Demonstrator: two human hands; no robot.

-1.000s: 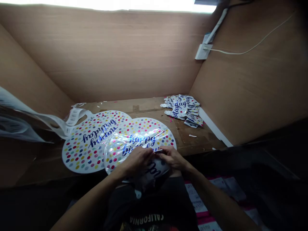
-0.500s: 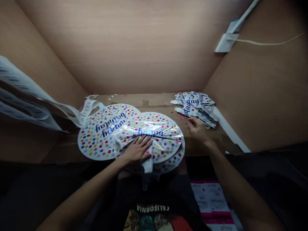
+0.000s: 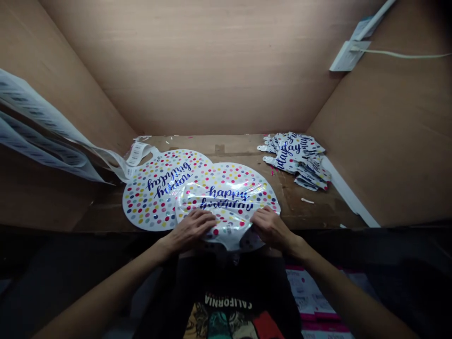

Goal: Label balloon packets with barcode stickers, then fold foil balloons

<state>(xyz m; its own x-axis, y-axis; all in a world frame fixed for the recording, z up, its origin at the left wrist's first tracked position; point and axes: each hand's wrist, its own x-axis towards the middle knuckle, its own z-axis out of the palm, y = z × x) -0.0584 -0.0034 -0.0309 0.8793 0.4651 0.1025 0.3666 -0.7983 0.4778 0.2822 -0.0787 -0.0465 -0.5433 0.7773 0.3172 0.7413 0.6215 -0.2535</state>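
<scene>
A flat foil balloon with coloured dots and "happy birthday" lettering lies creased in front of me, near the table's front edge. My left hand grips its left side with bent fingers. Pinched in my right hand is the right side of the same balloon. Its neck points toward my body between the two hands. Beneath it and to the left, more flat dotted balloons overlap one another. Folded dotted balloons are heaped at the back right, out of reach of both hands' present position.
Long strips of barcode labels hang at the left and reach the table. A white strip runs along the right wall. Below the table sit pink-and-white packages. A white socket box with a cable is on the wall.
My right hand has come from beside the folded pile to the balloon's right side. The balloon, folded over before, is spread wider. My left hand has changed from lying flat to gripping.
</scene>
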